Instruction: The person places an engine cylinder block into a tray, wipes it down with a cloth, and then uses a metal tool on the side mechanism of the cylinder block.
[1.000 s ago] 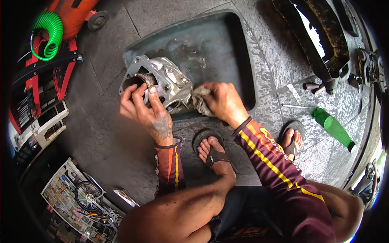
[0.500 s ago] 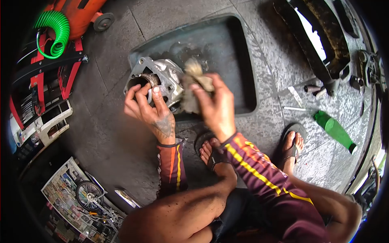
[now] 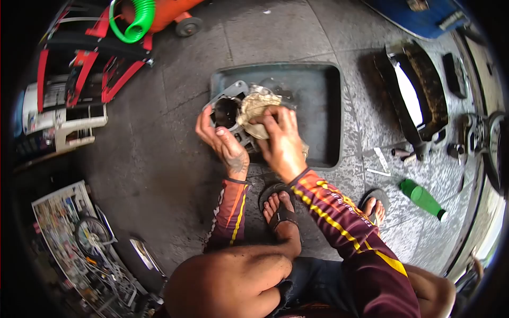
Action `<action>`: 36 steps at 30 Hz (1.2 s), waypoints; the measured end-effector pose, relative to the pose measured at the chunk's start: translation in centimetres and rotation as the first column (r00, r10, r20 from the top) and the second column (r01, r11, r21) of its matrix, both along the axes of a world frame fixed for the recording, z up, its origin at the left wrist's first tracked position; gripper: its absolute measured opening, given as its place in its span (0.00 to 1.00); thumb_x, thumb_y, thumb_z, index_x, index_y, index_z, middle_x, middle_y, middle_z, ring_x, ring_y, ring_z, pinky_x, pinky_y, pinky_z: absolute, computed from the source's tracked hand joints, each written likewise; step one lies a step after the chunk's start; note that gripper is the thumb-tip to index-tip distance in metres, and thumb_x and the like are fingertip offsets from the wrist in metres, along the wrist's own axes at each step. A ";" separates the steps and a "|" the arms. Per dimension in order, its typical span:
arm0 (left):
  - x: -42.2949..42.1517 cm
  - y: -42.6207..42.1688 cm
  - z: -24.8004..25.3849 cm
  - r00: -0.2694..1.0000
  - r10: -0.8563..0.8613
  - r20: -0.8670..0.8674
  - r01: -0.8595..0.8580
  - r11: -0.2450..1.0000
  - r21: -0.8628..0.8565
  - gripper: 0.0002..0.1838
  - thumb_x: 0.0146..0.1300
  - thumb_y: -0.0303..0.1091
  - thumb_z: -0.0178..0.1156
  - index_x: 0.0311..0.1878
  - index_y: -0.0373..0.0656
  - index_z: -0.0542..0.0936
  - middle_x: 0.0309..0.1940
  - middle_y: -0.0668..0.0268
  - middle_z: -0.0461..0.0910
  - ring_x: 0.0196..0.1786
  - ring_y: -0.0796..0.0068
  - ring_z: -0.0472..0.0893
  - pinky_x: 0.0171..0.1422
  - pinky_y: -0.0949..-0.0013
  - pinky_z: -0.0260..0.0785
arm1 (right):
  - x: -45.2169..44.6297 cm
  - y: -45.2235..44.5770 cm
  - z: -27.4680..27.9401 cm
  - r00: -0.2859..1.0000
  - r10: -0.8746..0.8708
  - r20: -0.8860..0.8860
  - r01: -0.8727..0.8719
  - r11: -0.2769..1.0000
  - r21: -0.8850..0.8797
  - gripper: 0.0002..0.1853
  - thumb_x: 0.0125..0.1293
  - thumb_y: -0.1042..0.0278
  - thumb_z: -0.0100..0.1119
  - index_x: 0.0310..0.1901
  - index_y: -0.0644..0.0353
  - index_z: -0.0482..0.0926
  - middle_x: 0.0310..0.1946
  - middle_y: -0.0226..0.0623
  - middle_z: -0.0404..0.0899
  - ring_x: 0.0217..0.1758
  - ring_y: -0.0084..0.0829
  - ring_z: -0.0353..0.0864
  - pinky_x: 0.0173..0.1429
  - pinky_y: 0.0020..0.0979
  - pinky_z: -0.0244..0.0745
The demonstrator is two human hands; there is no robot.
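Note:
A grey metal casting [image 3: 238, 89] with a round dark opening is held over the left part of a dark shallow tray [image 3: 331, 114]. My left hand [image 3: 225, 143] is closed on the casting's lower left side, its thumb below the opening. A crumpled, dirty beige rag [image 3: 258, 103] lies against the casting's right side and hides much of it. My right hand [image 3: 281, 138] pinches the rag, fingers bent into the cloth.
A green bottle [image 3: 423, 199] lies right of my feet. Dark frame parts [image 3: 413, 95] stand at the right. Red metal stands [image 3: 122, 79] and an orange tank [image 3: 164, 13] are upper left. Bicycle parts [image 3: 94, 238] rest lower left.
The view has shifted, so the tray and casting appear farther right. My right hand has brought the rag from the casting's right end up over its face. The left hand keeps its hold.

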State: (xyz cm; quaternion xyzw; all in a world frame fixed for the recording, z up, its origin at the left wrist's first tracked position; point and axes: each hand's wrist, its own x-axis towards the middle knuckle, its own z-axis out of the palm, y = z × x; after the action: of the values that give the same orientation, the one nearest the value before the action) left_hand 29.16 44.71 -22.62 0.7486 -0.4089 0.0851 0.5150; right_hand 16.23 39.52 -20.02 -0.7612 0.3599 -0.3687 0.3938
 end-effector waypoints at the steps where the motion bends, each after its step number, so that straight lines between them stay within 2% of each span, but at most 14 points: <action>1: 0.0 0.1 0.5 1.000 -0.001 -0.008 0.001 1.000 0.018 0.35 0.78 0.57 0.32 0.67 0.34 0.68 0.64 0.47 0.64 0.67 0.50 0.64 0.73 0.50 0.52 | -0.8 -0.6 -0.7 0.996 0.064 0.062 -0.062 0.998 -0.026 0.20 0.45 0.83 0.65 0.44 0.61 0.81 0.48 0.43 0.74 0.52 0.47 0.75 0.58 0.42 0.74; 5: -0.2 0.7 1.2 0.997 0.074 -0.028 -0.072 0.994 0.079 0.38 0.78 0.63 0.26 0.70 0.38 0.66 0.67 0.55 0.61 0.74 0.58 0.60 0.78 0.54 0.49 | -4.6 -1.7 -2.1 0.964 -0.261 0.053 0.251 0.957 0.147 0.15 0.49 0.84 0.63 0.42 0.64 0.82 0.40 0.45 0.78 0.42 0.47 0.81 0.52 0.38 0.77; 6: 0.1 0.6 0.7 0.986 -0.023 -0.165 0.005 0.994 -0.109 0.37 0.78 0.63 0.26 0.70 0.40 0.65 0.67 0.57 0.61 0.75 0.60 0.58 0.80 0.53 0.47 | -4.8 -1.6 -1.2 0.947 -0.298 0.118 0.283 0.950 0.128 0.15 0.50 0.84 0.62 0.42 0.64 0.81 0.39 0.45 0.78 0.43 0.48 0.81 0.51 0.39 0.77; 10: 0.8 2.2 0.1 0.918 -0.165 -0.360 0.041 0.944 -0.328 0.34 0.79 0.61 0.27 0.71 0.45 0.62 0.71 0.62 0.60 0.79 0.65 0.53 0.84 0.51 0.40 | -1.5 0.6 1.7 0.981 0.172 -0.090 -0.184 0.970 -0.156 0.25 0.44 0.80 0.67 0.48 0.51 0.83 0.53 0.33 0.74 0.64 0.43 0.67 0.66 0.46 0.62; 13: 0.0 4.2 1.0 0.908 -0.155 -0.390 0.004 0.933 -0.361 0.32 0.81 0.54 0.29 0.71 0.36 0.61 0.70 0.58 0.59 0.77 0.63 0.56 0.84 0.53 0.43 | -2.1 -0.4 -0.8 0.948 0.237 -0.212 -0.295 0.903 -0.311 0.29 0.39 0.80 0.68 0.48 0.47 0.83 0.52 0.31 0.75 0.62 0.41 0.69 0.65 0.45 0.63; 18: -5.4 9.8 2.8 0.858 -0.111 -0.501 -0.029 0.964 -0.264 0.28 0.81 0.50 0.36 0.71 0.39 0.62 0.71 0.57 0.62 0.74 0.61 0.62 0.80 0.52 0.50 | -7.8 -2.9 -1.3 0.986 -0.155 -0.060 0.153 0.988 -0.034 0.15 0.56 0.83 0.57 0.46 0.65 0.82 0.46 0.44 0.80 0.53 0.42 0.79 0.64 0.36 0.70; 20: -8.5 11.4 3.0 0.684 -0.288 -0.671 0.194 0.957 -0.214 0.30 0.80 0.50 0.41 0.74 0.38 0.59 0.70 0.54 0.65 0.71 0.58 0.67 0.75 0.52 0.59 | -7.6 -0.7 1.8 0.988 -0.112 0.110 0.087 0.973 0.214 0.11 0.63 0.79 0.59 0.47 0.67 0.80 0.44 0.42 0.80 0.51 0.35 0.79 0.61 0.35 0.71; 23: -12.1 10.2 4.1 -0.099 -0.396 -0.913 0.043 0.915 -0.402 0.35 0.78 0.57 0.40 0.73 0.35 0.61 0.67 0.53 0.69 0.66 0.66 0.73 0.68 0.62 0.67 | -6.8 4.2 6.5 0.948 0.292 0.129 -0.310 0.937 0.158 0.09 0.66 0.73 0.60 0.46 0.64 0.80 0.43 0.44 0.81 0.51 0.38 0.80 0.61 0.37 0.72; 25: -9.8 9.3 5.2 0.259 -0.453 -0.853 0.278 0.881 -0.383 0.32 0.78 0.55 0.39 0.68 0.35 0.69 0.61 0.57 0.75 0.60 0.69 0.76 0.63 0.67 0.70 | -6.5 6.8 7.4 0.924 0.372 0.093 -0.383 0.901 0.205 0.17 0.60 0.68 0.70 0.48 0.66 0.80 0.45 0.46 0.82 0.52 0.46 0.81 0.59 0.40 0.74; 26: -9.7 9.5 5.0 0.005 -0.653 -0.757 0.162 0.748 -0.644 0.27 0.77 0.51 0.42 0.61 0.36 0.74 0.53 0.61 0.79 0.54 0.71 0.79 0.57 0.68 0.73 | -6.9 6.8 7.1 0.929 0.349 0.122 -0.366 0.914 0.175 0.18 0.60 0.66 0.70 0.48 0.66 0.80 0.46 0.46 0.82 0.52 0.46 0.80 0.61 0.41 0.73; 28: -9.0 8.0 5.8 0.090 -0.456 -0.885 0.052 0.890 -0.454 0.26 0.76 0.53 0.47 0.57 0.37 0.75 0.46 0.64 0.80 0.48 0.75 0.81 0.51 0.71 0.76 | -7.3 5.9 7.0 0.947 0.287 0.143 -0.286 0.958 -0.028 0.20 0.59 0.60 0.73 0.46 0.67 0.81 0.48 0.44 0.82 0.56 0.49 0.78 0.63 0.45 0.70; 30: -8.3 7.8 5.8 0.088 -0.333 -0.939 -0.116 0.933 -0.342 0.25 0.76 0.53 0.51 0.57 0.37 0.76 0.44 0.62 0.82 0.43 0.76 0.83 0.47 0.73 0.77 | -7.7 4.9 6.7 0.967 0.237 0.096 -0.233 0.971 -0.052 0.37 0.56 0.48 0.74 0.62 0.61 0.74 0.67 0.53 0.66 0.69 0.54 0.66 0.70 0.50 0.64; 32: -9.0 7.5 4.5 0.075 -0.478 -0.875 0.071 0.878 -0.473 0.24 0.77 0.46 0.49 0.66 0.37 0.70 0.58 0.59 0.77 0.57 0.68 0.80 0.61 0.67 0.75 | -7.2 4.6 5.1 0.946 0.286 0.155 -0.300 0.951 0.076 0.52 0.55 0.41 0.74 0.76 0.54 0.59 0.79 0.60 0.40 0.81 0.58 0.49 0.78 0.52 0.55; 36: -11.8 7.5 3.3 0.035 -0.477 -0.878 0.289 0.846 -0.448 0.30 0.77 0.51 0.44 0.70 0.37 0.63 0.65 0.59 0.68 0.64 0.67 0.70 0.67 0.65 0.64 | -5.8 6.1 5.5 0.967 0.097 0.235 -0.158 0.954 0.257 0.31 0.64 0.72 0.65 0.70 0.57 0.70 0.75 0.58 0.58 0.78 0.56 0.59 0.77 0.47 0.59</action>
State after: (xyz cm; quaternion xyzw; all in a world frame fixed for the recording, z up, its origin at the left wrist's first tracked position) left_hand 17.37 52.23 -19.29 0.4432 -0.1565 -0.5267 0.7083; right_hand 10.44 45.66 -14.54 -0.6758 0.3116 -0.3711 0.5554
